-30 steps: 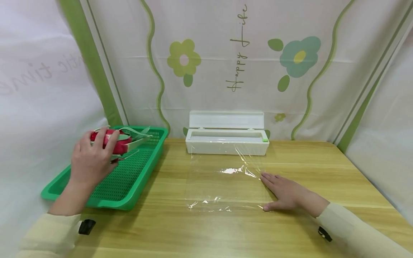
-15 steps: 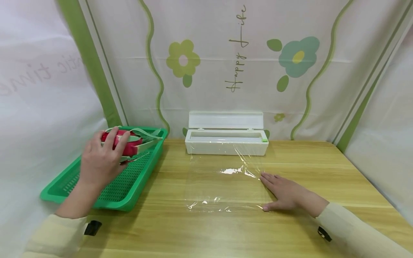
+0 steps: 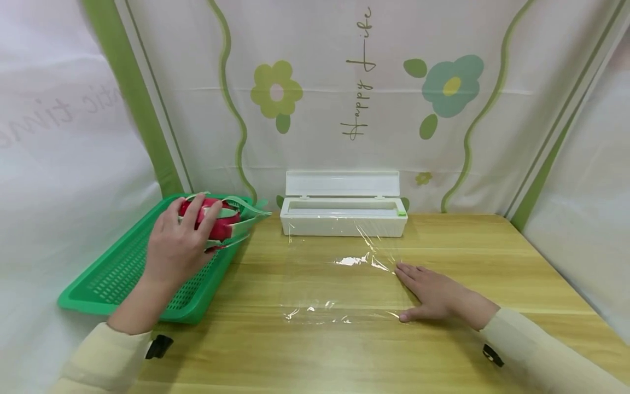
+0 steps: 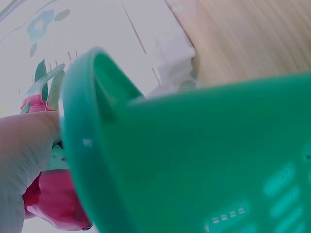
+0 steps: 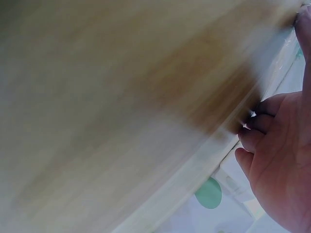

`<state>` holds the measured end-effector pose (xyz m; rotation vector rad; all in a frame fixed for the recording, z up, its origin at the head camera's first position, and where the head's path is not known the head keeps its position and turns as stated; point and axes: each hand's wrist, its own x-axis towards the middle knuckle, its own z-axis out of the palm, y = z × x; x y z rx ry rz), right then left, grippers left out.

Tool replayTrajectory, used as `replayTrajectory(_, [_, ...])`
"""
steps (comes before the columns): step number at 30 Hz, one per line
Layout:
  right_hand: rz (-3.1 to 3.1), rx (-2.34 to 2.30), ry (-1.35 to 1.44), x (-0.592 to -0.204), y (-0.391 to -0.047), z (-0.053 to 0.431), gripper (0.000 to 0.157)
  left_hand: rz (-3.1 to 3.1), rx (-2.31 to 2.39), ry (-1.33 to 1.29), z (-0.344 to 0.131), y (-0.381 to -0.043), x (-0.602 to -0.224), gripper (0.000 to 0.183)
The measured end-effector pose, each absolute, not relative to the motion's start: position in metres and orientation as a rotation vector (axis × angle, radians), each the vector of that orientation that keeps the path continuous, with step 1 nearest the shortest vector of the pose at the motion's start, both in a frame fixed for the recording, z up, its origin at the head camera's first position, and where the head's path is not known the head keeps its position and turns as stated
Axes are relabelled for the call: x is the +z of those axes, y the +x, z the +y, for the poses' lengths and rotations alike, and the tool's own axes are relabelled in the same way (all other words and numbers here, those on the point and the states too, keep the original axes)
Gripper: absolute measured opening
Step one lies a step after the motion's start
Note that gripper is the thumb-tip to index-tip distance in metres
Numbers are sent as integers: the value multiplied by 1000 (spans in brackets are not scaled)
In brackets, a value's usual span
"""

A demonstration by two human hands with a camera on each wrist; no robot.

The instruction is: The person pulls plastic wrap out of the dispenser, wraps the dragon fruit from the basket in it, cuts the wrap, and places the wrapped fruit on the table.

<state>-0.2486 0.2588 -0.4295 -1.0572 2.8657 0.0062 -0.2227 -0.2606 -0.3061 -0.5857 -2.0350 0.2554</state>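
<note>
My left hand (image 3: 178,249) grips a red dragon fruit (image 3: 224,226) with long green scales, above the right part of a green plastic basket (image 3: 193,315). In the left wrist view, the dragon fruit (image 4: 54,196) shows partly behind the basket's rim (image 4: 80,131). A sheet of clear cling film (image 3: 339,290) lies over the wooden table, drawn from a white dispenser box (image 3: 344,225) whose lid stands up. On the film's right edge rests my right hand (image 3: 433,293), fingers extended and thumb apart; its fingertips are dark in the right wrist view.
Floral cloth (image 3: 325,109) hangs behind the wooden table (image 3: 467,241) and along both sides. A small green piece (image 3: 401,213) sits at the dispenser's right end. The basket stands at the table's left, close to the side cloth.
My left hand has carried the dragon fruit to the right across the basket, toward its right rim. The right hand stays in place on the film.
</note>
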Motion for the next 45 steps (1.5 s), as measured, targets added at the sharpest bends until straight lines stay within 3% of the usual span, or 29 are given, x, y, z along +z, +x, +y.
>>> replayTrajectory(45, [2858, -11, -1021, -428, -250, 257, 111, -2069, 111, -828, -133, -254, -344, 93])
